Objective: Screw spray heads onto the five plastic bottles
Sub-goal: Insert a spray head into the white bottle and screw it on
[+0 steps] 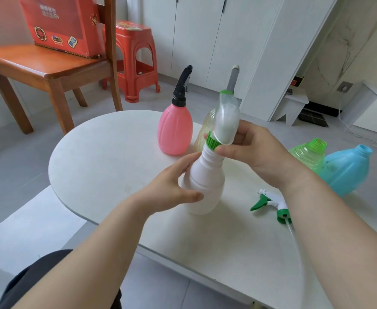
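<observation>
White bottle [202, 184] in left hand [172, 186], right hand [256, 148] seemingly gripping green collar [212, 142]

A room in a home: white wardrobe doors [205, 36], grey tiled floor [15, 157], a wooden chair [49, 70], a red plastic stool [136, 63] beyond the white table's [107, 152] far edge.

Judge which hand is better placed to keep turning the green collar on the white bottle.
Right hand: its fingertips already pinch the green collar, while the left hand steadies the white bottle.
</observation>
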Available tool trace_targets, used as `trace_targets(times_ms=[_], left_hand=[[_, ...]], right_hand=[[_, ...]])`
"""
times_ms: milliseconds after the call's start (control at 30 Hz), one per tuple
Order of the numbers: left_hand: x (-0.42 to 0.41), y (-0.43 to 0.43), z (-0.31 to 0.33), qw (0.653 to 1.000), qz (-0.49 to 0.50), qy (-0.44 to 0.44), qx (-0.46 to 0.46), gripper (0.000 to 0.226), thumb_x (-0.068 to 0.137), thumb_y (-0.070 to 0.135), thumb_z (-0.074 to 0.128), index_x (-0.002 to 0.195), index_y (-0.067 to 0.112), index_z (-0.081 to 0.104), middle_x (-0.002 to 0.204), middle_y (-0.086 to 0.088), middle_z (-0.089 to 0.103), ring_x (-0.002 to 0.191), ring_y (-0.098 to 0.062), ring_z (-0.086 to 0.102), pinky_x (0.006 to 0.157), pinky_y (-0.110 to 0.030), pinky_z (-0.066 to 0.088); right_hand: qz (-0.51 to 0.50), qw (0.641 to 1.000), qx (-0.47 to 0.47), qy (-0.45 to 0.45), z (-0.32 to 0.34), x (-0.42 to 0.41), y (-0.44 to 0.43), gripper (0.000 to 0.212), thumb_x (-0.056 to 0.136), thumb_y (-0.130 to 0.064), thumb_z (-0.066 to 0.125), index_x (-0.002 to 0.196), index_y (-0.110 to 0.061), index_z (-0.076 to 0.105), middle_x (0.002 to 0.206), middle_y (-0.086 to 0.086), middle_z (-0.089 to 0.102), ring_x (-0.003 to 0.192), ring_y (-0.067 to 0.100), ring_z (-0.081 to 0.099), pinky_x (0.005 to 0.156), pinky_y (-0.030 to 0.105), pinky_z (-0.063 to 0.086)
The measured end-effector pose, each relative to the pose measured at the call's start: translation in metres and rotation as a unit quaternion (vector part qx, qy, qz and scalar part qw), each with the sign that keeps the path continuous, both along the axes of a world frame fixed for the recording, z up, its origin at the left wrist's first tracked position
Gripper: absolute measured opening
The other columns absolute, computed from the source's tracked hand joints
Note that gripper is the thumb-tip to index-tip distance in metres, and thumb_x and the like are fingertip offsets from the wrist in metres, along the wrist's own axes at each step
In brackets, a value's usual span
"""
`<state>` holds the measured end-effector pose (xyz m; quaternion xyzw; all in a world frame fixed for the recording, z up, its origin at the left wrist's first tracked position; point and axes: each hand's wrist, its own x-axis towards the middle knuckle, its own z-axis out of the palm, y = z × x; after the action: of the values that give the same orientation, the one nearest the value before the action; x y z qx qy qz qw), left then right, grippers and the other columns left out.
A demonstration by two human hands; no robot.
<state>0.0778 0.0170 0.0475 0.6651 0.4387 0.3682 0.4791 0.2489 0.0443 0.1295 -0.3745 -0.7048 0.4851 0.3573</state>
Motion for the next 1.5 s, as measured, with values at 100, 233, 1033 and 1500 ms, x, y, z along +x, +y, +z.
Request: trace_targets(times_ms=[100, 233, 1033, 1500], left_hand=[[0.01, 0.0, -0.004, 0.998, 0.057, -0.011, 0.021, 0.066, 0.058, 0.02, 0.075, 0.109, 0.045, 0.04, 0.114, 0.018, 0.052, 0.105, 0.011, 0.046, 0.085, -0.009, 0.041], [0.038, -0.013, -0.009, 0.96, 0.249, 0.064, 0.108, 0.067, 0.055, 0.027, 0.081, 0.111, 0.03, 0.044, 0.099, 0.02, 0.044, 0.105, -0.013, 0.048, 0.094, -0.034, 0.038], [0.022, -0.012, -0.011, 0.983, 0.139, 0.064, 0.104, 0.089, 0.056, 0.038, 0.077, 0.13, 0.035, 0.028, 0.125, 0.017, 0.036, 0.123, -0.004, 0.034, 0.103, -0.023, 0.028], [0.032, -0.014, -0.022, 0.969, 0.23, 0.038, 0.077, 0.076, 0.057, 0.031, 0.081, 0.121, 0.031, 0.039, 0.113, 0.015, 0.041, 0.112, -0.015, 0.044, 0.096, -0.035, 0.039]], right_hand=[[-0.049, 0.999, 0.009, 0.013, -0.004, -0.003, 0.0, 0.024, 0.07, -0.004, 0.068, 0.089, -0.017, 0.059, 0.086, -0.005, 0.068, 0.078, 0.001, 0.065, 0.074, 0.014, 0.051], [-0.168, 0.984, 0.061, -0.003, -0.017, -0.012, -0.003, 0.026, 0.069, -0.016, 0.07, 0.078, -0.029, 0.049, 0.088, -0.007, 0.066, 0.085, 0.003, 0.063, 0.074, 0.014, 0.05], [-0.14, 0.99, 0.016, 0.012, -0.019, -0.011, -0.002, 0.022, 0.066, -0.018, 0.072, 0.08, -0.022, 0.056, 0.084, -0.005, 0.066, 0.085, 0.01, 0.063, 0.081, 0.027, 0.049], [-0.208, 0.977, 0.032, 0.02, -0.023, -0.023, -0.011, 0.026, 0.069, -0.018, 0.071, 0.074, -0.026, 0.047, 0.081, -0.008, 0.061, 0.08, 0.007, 0.058, 0.075, 0.025, 0.046]])
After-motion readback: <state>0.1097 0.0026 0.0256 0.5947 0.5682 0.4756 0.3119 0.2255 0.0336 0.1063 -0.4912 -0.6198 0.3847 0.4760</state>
